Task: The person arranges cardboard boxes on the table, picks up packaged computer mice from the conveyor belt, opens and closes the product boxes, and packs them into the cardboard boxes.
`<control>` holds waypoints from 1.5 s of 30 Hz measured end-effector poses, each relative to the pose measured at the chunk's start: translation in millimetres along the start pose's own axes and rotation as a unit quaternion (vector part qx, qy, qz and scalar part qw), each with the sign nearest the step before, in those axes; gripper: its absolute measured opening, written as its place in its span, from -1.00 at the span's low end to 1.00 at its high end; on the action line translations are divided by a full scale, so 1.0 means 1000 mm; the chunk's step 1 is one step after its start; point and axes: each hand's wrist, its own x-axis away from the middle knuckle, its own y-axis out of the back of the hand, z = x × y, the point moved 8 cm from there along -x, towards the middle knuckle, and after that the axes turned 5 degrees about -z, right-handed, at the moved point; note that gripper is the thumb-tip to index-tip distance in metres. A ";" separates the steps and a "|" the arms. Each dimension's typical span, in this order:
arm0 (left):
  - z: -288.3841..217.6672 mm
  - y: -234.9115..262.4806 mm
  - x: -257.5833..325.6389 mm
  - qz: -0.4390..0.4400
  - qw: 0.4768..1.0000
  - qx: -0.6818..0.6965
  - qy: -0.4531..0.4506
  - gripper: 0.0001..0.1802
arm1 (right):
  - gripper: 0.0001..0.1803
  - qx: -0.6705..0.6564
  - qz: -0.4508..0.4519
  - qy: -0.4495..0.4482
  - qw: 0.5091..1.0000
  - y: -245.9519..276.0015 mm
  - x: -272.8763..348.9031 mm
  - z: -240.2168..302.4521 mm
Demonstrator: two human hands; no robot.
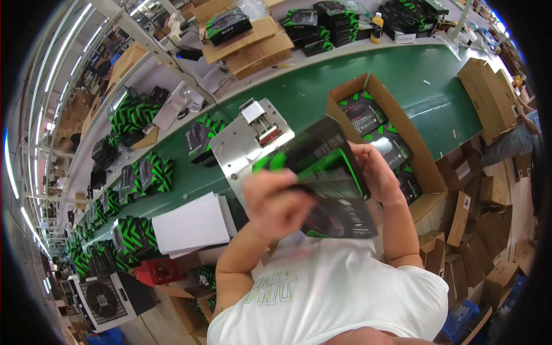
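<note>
At the centre of the frame my left hand (275,202) and right hand (376,172) both grip a black-and-green box (330,178) above the metal plate (241,150), and I judge it could slip onto the green belt (299,92) beyond, since my hold looks hurried.

Both arms were up in front of the chest, elbows bent and tucked in. The left hand (275,202) was a bit blurry, fingers curled shut in a grip, knuckles facing the camera. The right hand (376,172) sat higher and further out, also closed in a grip, with its forearm running straight down to the elbow.
</note>
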 end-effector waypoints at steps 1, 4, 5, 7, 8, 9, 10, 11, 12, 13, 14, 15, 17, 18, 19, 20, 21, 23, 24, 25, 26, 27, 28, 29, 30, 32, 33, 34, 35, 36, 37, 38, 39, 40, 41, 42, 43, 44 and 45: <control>-0.024 -0.009 0.000 0.049 0.991 -0.052 -0.117 -0.75 | 0.46 -0.007 0.034 0.020 0.999 -0.007 0.006 0.015; -0.047 -0.017 0.017 0.016 0.975 -0.031 -0.219 -0.78 | 0.59 0.137 0.086 0.170 0.972 -0.033 0.022 0.065; -0.048 -0.019 0.020 0.011 0.975 -0.022 -0.222 -0.78 | 0.57 0.251 0.069 0.219 0.940 -0.035 0.028 0.072; -0.043 -0.027 0.018 0.008 0.981 -0.055 -0.183 -0.75 | 0.42 0.281 0.013 0.246 0.928 -0.021 0.033 0.066; -0.035 -0.025 0.026 -0.005 0.982 -0.051 -0.182 -0.76 | 0.28 0.305 -0.030 0.271 0.913 -0.011 0.037 0.064; -0.022 -0.017 0.031 -0.005 0.985 -0.077 -0.158 -0.78 | 0.28 0.319 -0.047 0.269 0.908 0.000 0.039 0.063; -0.005 -0.002 0.037 -0.005 0.986 -0.100 -0.132 -0.79 | 0.07 0.326 -0.155 0.274 0.891 0.029 0.047 0.070; 0.019 0.022 0.040 -0.044 0.988 -0.122 -0.080 -0.85 | -0.14 0.331 -0.263 0.279 0.862 0.058 0.060 0.080; 0.044 0.043 0.040 -0.023 0.991 -0.119 -0.047 -0.81 | -0.25 0.365 -0.344 0.291 0.814 0.085 0.081 0.092; 0.065 0.061 0.042 -0.017 0.981 -0.187 0.044 -0.76 | -0.35 0.395 -0.421 0.304 0.758 0.108 0.104 0.099; 0.099 0.086 0.064 -0.025 0.960 -0.232 0.156 -0.75 | -0.38 0.418 -0.461 0.297 0.724 0.134 0.123 0.100; 0.137 0.113 0.101 -0.028 0.924 -0.277 0.263 -0.72 | -0.39 0.415 -0.488 0.296 0.709 0.156 0.141 0.098; 0.216 0.165 0.218 0.085 0.844 -0.363 0.385 -0.44 | -0.42 0.519 -0.497 0.276 0.639 0.165 0.163 0.098; 0.222 0.168 0.260 0.148 0.748 -0.453 0.462 -0.32 | -0.42 0.518 -0.499 0.275 0.637 0.168 0.168 0.091; 0.222 0.176 0.303 0.205 0.632 -0.532 0.525 -0.20 | -0.45 0.535 -0.491 0.236 0.646 0.173 0.167 0.081; 0.218 0.172 0.335 0.260 0.583 -0.537 0.552 -0.12 | -0.48 0.553 -0.481 0.195 0.652 0.177 0.167 0.071; 0.214 0.170 0.361 0.313 0.531 -0.540 0.573 -0.04 | -0.48 0.552 -0.485 0.191 0.651 0.179 0.170 0.068; 0.205 0.173 0.382 0.334 0.538 -0.543 0.551 -0.11 | -0.52 0.451 -0.497 -0.022 0.741 0.212 0.167 0.030; 0.206 0.171 0.389 0.356 0.547 -0.539 0.533 -0.17 | -0.57 0.520 -0.483 0.081 0.699 0.212 0.167 0.036; 0.204 0.185 0.404 0.351 0.541 -0.544 0.537 -0.17 | -0.57 0.519 -0.476 0.081 0.706 0.212 0.159 0.038; 0.207 0.194 0.404 0.300 0.598 -0.529 0.522 -0.26 | -0.60 0.620 -0.463 0.087 0.628 0.199 0.156 0.052; 0.208 0.203 0.404 0.248 0.651 -0.511 0.503 -0.35 | -0.62 0.711 -0.441 0.093 0.539 0.188 0.153 0.061; 0.205 0.201 0.401 0.248 0.650 -0.511 0.504 -0.35 | -0.61 0.737 -0.379 0.064 0.556 0.192 0.147 0.053; 0.204 0.198 0.398 0.263 0.641 -0.517 0.503 -0.43 | -0.61 0.738 -0.377 0.063 0.557 0.192 0.148 0.048; 0.202 0.194 0.389 0.277 0.632 -0.523 0.500 -0.50 | -0.60 0.762 -0.282 -0.038 0.582 0.188 0.138 0.024; 0.196 0.191 0.375 0.280 0.629 -0.531 0.494 -0.56 | -0.51 0.741 -0.122 -0.303 0.587 0.171 0.123 -0.012; 0.193 0.191 0.370 0.285 0.629 -0.536 0.487 -0.61 | -0.45 0.761 -0.086 -0.325 0.555 0.168 0.122 -0.026; 0.192 0.194 0.369 0.285 0.627 -0.538 0.486 -0.61 | -0.40 0.781 -0.052 -0.310 0.540 0.171 0.119 -0.037; 0.191 0.201 0.364 0.258 0.628 -0.558 0.477 -0.62 | -0.35 0.799 -0.019 -0.294 0.523 0.176 0.119 -0.042; 0.188 0.208 0.360 0.228 0.628 -0.578 0.468 -0.64 | -0.29 0.781 -0.016 -0.343 0.522 0.191 0.119 -0.045; 0.189 0.211 0.357 0.226 0.626 -0.582 0.468 -0.64 | -0.24 0.760 -0.013 -0.392 0.518 0.205 0.125 -0.045; 0.191 0.212 0.353 0.211 0.652 -0.554 0.472 -0.67 | -0.22 0.757 -0.049 -0.374 0.534 0.226 0.133 -0.053; 0.190 0.213 0.351 0.196 0.674 -0.528 0.477 -0.69 | -0.22 0.756 -0.043 -0.372 0.537 0.225 0.131 -0.052; 0.188 0.215 0.350 0.194 0.670 -0.534 0.478 -0.69 | -0.25 0.728 -0.066 -0.356 0.582 0.221 0.126 -0.043; 0.187 0.217 0.349 0.174 0.679 -0.515 0.494 -0.71 | -0.28 0.697 -0.089 -0.339 0.626 0.218 0.124 -0.035; 0.186 0.222 0.349 0.155 0.688 -0.495 0.508 -0.72 | -0.34 0.695 -0.090 -0.300 0.647 0.211 0.121 -0.030; 0.188 0.232 0.356 0.151 0.683 -0.504 0.506 -0.72 | -0.34 0.693 -0.083 -0.296 0.652 0.205 0.120 -0.028; 0.187 0.245 0.358 0.131 0.656 -0.564 0.484 -0.72 | -0.38 0.674 -0.113 -0.234 0.692 0.194 0.117 -0.018; 0.185 0.258 0.360 0.110 0.626 -0.619 0.461 -0.70 | -0.42 0.651 -0.144 -0.172 0.725 0.185 0.115 -0.008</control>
